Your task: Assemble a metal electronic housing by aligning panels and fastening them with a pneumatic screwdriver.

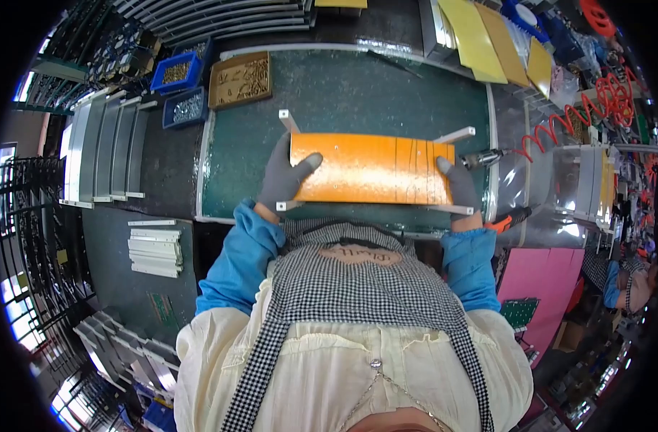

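A glossy orange rectangular panel [372, 169] is held above the green work mat [343, 83], its long side running left to right. My left hand [280, 174], in a grey glove, grips its left end with the thumb on the top face. At the other end my right hand [460, 183], also gloved, is closed round the edge, thumb on top. Pale metal bars with holed ends stick out at the corners, among them a far-left bar [288, 121] and a far-right bar [455, 135]. The fingers beneath the panel are hidden. Beside my right hand lies a metal-nosed tool [481, 158].
A red coiled hose [541, 137] runs off right. An orange-and-black handled tool [512, 218] lies near the right edge. At the far left stand a box of screws [239, 79] and blue bins [176, 72]. White strips [155, 252] are stacked left. Another person [631, 281] is at right.
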### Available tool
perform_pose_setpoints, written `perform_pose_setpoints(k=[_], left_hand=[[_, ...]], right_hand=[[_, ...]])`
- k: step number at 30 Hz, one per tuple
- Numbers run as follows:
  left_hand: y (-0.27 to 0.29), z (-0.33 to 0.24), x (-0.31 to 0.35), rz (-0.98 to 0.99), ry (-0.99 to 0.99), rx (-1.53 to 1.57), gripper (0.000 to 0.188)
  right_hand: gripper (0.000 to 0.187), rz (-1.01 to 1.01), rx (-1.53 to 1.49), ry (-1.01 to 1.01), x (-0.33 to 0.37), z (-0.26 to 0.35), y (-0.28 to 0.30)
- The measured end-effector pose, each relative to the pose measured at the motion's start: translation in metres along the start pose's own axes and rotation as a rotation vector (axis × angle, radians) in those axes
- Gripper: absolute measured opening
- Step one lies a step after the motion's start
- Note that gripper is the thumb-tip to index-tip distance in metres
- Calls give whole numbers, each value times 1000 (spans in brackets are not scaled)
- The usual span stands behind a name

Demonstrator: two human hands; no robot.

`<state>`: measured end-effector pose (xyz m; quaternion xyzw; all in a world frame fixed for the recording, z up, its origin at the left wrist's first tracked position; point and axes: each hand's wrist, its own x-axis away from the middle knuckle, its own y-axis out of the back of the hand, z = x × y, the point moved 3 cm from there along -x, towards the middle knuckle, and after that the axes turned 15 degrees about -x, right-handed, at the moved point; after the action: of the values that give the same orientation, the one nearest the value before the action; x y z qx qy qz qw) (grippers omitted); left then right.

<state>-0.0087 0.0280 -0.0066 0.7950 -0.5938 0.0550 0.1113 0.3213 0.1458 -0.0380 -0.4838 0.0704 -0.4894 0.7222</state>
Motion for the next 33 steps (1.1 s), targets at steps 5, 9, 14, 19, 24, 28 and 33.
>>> perform_pose_setpoints(k=[5, 9, 14, 19, 24, 28, 33], left_hand=[[-2, 8, -3, -14, 69, 35, 75], [2, 10, 0, -50, 83, 19, 83], [3, 12, 9, -35, 71, 156, 76], [24, 43, 0, 136, 156, 653, 60], [37, 70, -1, -96, 278, 695, 58], [26, 25, 4, -115, 162, 163, 69], [5, 30, -6, -33, 72, 163, 62]], right_hand=[[64, -37, 60, 92, 6, 9, -20], [62, -102, 82, 84, 9, 8, -18], [59, -124, 60, 53, 13, 6, -19], [58, -110, 86, 48, 13, 8, -26], [59, -105, 130, 55, 4, 15, -24], [62, -132, 222, 78, 10, 27, -14], [61, -147, 233, 43, 8, 18, -13]])
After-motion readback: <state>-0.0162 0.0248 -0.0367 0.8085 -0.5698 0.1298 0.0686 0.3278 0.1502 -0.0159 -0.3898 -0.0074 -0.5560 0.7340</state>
